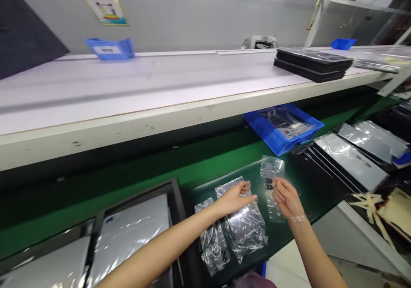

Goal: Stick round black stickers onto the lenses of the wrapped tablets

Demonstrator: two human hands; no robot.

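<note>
My left hand [236, 198] rests on a crinkled clear plastic bag [247, 228] lying on the green belt [199, 168], fingers curled on its top edge. A second, similar bag [212, 241] lies just left of it. My right hand [285, 198] pinches the edge of a flat clear sleeve [272, 172] with dark printed shapes, held upright off the belt. A bead bracelet sits on my right wrist.
A blue bin [282, 127] with bagged parts sits behind the hands. Wrapped flat panels [353, 159] lie to the right, more trays [128, 232] at the left. A white shelf [160, 91] above carries stacked black trays [313, 63] and a blue bin [111, 49].
</note>
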